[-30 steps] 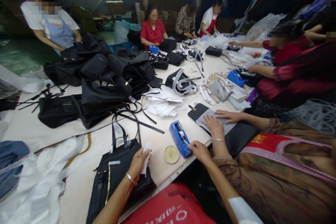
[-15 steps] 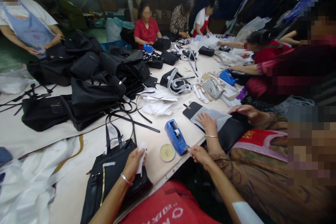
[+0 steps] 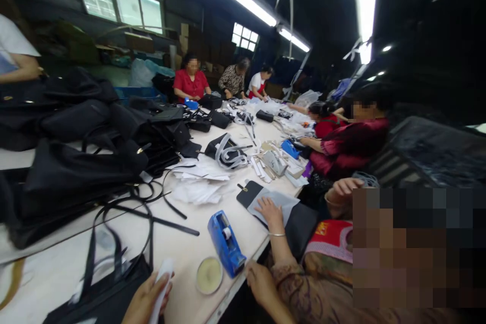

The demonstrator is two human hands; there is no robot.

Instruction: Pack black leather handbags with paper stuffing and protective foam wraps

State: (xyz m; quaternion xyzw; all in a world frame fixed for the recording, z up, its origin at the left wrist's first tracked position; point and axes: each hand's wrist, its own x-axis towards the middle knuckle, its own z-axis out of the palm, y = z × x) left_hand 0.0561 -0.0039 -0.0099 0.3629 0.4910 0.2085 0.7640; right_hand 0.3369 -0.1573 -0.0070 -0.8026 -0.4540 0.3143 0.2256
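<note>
My left hand (image 3: 149, 297) is wrapped round a folded white strip (image 3: 162, 286), above the black handbag (image 3: 108, 296) at the lower left. The bag's thin handles stand up beside it. My right hand (image 3: 259, 279) has its fingers pinched together at the front end of the blue tape dispenser (image 3: 225, 243), by the table's edge. Whatever lies between those fingers is too small to make out. A round tin with a yellowish surface (image 3: 209, 275) sits between my hands, just left of the dispenser.
Black bags (image 3: 87, 162) are heaped at the left, with white sheets (image 3: 199, 182) beyond the dispenser. On the right, a co-worker's hand (image 3: 270, 211) presses a grey sheet on a black bag (image 3: 301, 225). Other people work round the table (image 3: 178, 258).
The view has tilted up and swung, so the table sits lower and ceiling lights show. My left hand keeps the white strip, and my right hand stays at the dispenser's end.
</note>
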